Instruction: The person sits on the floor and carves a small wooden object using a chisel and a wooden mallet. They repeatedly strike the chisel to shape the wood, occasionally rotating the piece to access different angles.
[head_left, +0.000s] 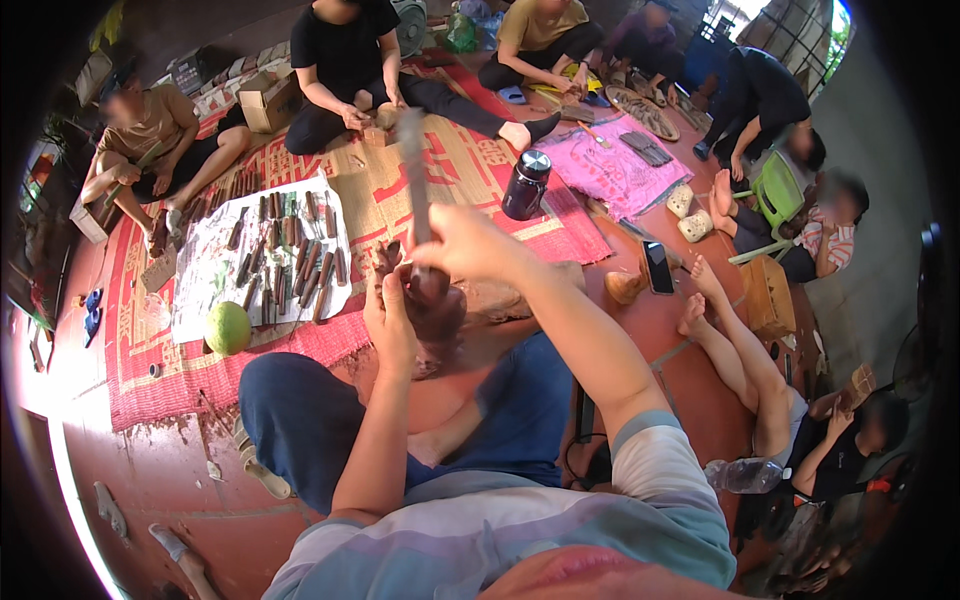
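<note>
My right hand (468, 242) is closed round a long brown stick-like tool (415, 170), which rises away from me and is smeared by motion. Just left of it, my left hand (391, 312) grips a dark reddish-brown wood carving (437, 308) between my bent knees. Part of that carving shows between both hands and below the right fist; its exact shape is blurred. A paler wooden block (500, 298) lies behind it, partly hidden by my right forearm.
Several wood-handled carving tools (300, 262) lie on a white sheet (195, 290), with a green round fruit (228, 328) at its near edge. A black flask (527, 186) stands on the red mat (480, 165). A phone (657, 268) leans at right. Several people sit around.
</note>
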